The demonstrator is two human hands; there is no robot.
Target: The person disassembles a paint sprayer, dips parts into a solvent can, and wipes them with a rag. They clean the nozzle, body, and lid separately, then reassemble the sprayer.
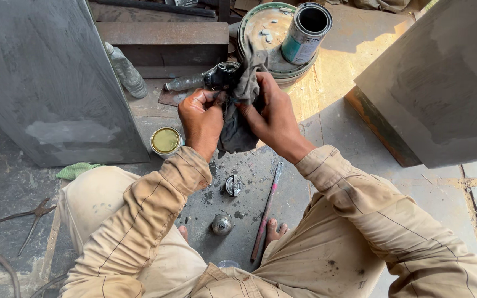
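A single head-worn camera looks steeply down and slightly forward from close above the person's own lap, taking in the bent knees at the bottom edge, the grey stained concrete floor (pixel 327 132) ahead, and tall grey metal panels (pixel 45 77) on both sides.

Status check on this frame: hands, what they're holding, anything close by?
Left hand and right hand both gripping a dark rag wrapped round a black metal part. Small tin beside left hand; metal rod on floor below.

A small yellow tin (pixel 165 140) is sitting on the floor (pixel 332 138). Pliers (pixel 31 216) are lying far left. A paint can (pixel 306 33) is standing on a round lid (pixel 263 27).
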